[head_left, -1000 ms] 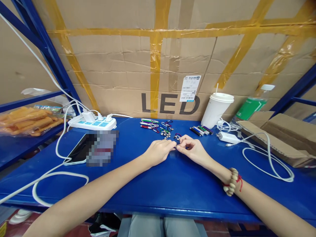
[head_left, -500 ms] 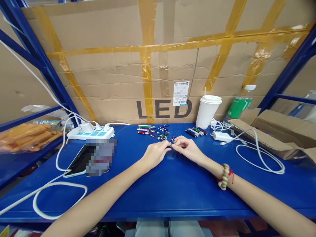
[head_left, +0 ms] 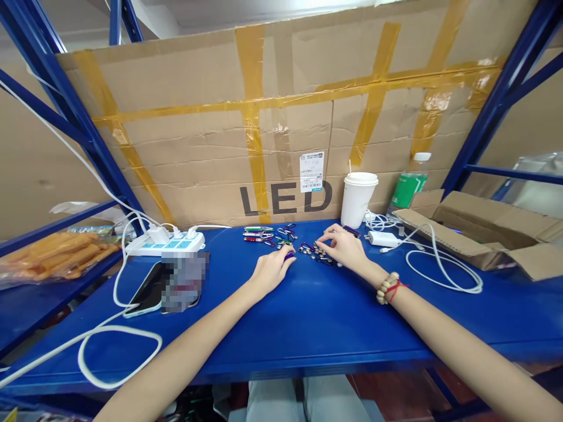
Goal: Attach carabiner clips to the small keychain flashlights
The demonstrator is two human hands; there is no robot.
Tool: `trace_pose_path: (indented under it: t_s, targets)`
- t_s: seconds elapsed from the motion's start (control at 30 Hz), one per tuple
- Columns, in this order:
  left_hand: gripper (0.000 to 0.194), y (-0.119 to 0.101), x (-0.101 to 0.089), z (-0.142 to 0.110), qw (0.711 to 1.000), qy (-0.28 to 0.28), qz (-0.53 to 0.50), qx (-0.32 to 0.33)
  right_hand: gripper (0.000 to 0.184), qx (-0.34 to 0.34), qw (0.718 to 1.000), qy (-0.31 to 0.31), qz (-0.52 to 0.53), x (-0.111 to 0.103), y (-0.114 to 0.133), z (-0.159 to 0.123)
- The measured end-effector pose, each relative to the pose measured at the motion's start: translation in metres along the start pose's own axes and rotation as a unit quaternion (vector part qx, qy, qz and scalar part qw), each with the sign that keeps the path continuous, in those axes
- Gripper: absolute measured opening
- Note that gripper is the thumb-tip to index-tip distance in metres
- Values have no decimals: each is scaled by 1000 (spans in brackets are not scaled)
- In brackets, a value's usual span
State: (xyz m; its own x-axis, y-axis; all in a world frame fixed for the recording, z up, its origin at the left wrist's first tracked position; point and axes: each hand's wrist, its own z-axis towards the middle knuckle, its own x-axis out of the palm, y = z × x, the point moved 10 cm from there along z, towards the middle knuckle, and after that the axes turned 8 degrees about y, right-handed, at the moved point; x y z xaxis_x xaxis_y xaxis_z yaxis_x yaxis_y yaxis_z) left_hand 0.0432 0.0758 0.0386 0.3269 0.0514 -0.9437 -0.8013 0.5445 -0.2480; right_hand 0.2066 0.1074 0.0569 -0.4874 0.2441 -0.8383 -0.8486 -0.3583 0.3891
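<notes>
My left hand (head_left: 269, 272) is closed around a small purple metal tube (head_left: 289, 256), its end showing at the fingertips. To the right, my right hand (head_left: 343, 249) reaches over a pile of small silver parts and carabiner clips (head_left: 315, 253). Its thumb and fingertips come together at the pile, and I cannot make out what is between them. Slim pen-like metal tubes with carabiners (head_left: 258, 237) lie in a group behind my left hand. More small clips (head_left: 285, 234) are spread beside them. Dark tubes (head_left: 352, 231) lie partly hidden behind my right hand.
A white lidded cup (head_left: 358, 199) and a green-labelled bottle (head_left: 409, 184) stand at the back right, near a charger with cable (head_left: 385, 239) and an open cardboard box (head_left: 479, 228). On the left are a power strip (head_left: 169, 243), phones (head_left: 147, 290) and loose white cables.
My hands have moved apart. The left keeps the purple tube; the right has shifted right over the small parts, which are now more visible. The camera view has tilted up.
</notes>
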Motion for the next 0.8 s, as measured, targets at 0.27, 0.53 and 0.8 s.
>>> trace_pose_path:
  t_s: [0.27,0.53,0.8]
  targets:
    - [29,7,-6,-1,999,-12,19,-29,20,-57,997,50,5,19,10,0]
    - [32,21,-9,-1,997,-16,24,-66,49,-153,984,86,-2,42,38,-10]
    - [29,25,-11,-2,997,-28,23,-75,47,-157,978,137,-14,55,48,-17]
